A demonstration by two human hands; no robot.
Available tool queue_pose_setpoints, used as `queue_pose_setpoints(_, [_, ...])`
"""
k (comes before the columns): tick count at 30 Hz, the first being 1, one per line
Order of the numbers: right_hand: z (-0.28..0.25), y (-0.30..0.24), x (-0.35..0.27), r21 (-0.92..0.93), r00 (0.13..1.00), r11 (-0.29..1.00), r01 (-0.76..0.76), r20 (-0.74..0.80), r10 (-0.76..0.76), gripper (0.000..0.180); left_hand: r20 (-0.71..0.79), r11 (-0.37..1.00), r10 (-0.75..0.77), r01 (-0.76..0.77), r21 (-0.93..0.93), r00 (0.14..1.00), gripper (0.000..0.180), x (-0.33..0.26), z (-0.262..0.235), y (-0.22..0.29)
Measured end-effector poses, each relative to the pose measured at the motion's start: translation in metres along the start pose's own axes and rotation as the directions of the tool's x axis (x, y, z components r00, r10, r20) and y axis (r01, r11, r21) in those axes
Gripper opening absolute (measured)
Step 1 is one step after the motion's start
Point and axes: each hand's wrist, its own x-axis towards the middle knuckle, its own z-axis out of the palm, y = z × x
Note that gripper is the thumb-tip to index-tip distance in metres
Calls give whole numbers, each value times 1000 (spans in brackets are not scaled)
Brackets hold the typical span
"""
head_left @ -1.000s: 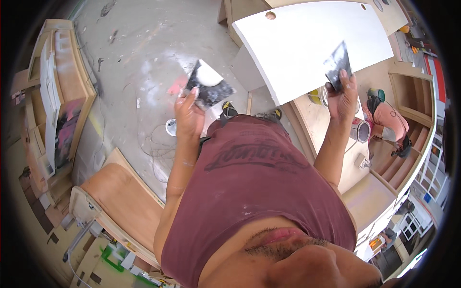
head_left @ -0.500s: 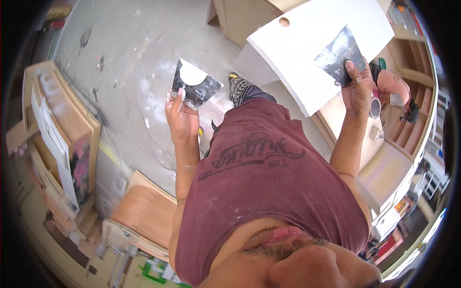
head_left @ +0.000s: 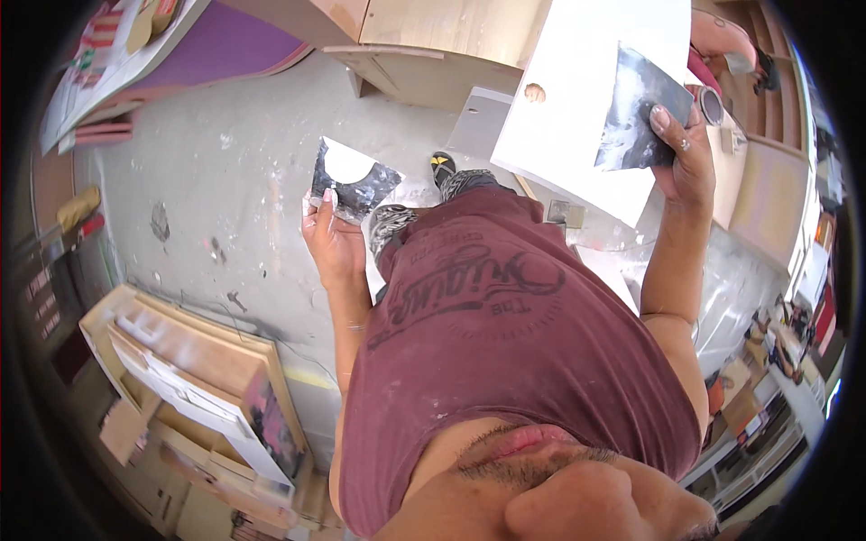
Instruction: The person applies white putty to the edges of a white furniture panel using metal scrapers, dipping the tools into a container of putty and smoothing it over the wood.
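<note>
My left hand (head_left: 336, 242) pinches a flat, dark, four-sided putty spreader (head_left: 368, 191) by its near edge. A smooth rounded mound of white putty (head_left: 347, 164) sits on that blade. Over on the right, my right hand (head_left: 687, 162) grips a second dark spreader (head_left: 634, 110), its thumb pressed on the face and its fingers mostly hidden behind. White smears cover this blade. It is held above a white panel (head_left: 564, 135), apart from it as far as I can tell. A ragged round hole (head_left: 535, 93) pierces the panel.
A wooden cabinet (head_left: 442, 32) stands beyond the panel. Another person's arm (head_left: 724, 41) shows at the upper right, near a round can (head_left: 709, 105). Wooden frames (head_left: 225, 361) lie at the lower left. A purple-sided piece (head_left: 216, 45) is at the far left.
The view has swung: the white panel sits closer to my right side, and the purple-sided piece has come in. A foot has stepped forward. Both hands keep their spreaders; the right blade is turned more upright.
</note>
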Motion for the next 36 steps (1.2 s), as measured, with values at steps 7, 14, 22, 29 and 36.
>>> queue_pose_setpoints(7, [15,21,-59,65,965,996,59,-260,-40,38,139,973,-222,211,94,965,26,68,3,19])
queue_pose_setpoints(14, [91,78,-129,242,823,939,244,-564,-68,29,395,902,-413,307,304,821,29,126,-2,45])
queue_pose_setpoints(22, [194,140,-168,249,642,933,261,-766,25,30,508,816,-576,418,398,640,29,160,10,45])
queue_pose_setpoints(29, [250,161,-148,272,474,888,371,-878,71,26,516,683,-729,528,505,451,32,137,34,30])
queue_pose_setpoints(36, [272,169,-124,243,490,878,412,-872,12,33,617,728,-685,328,602,387,35,125,38,25])
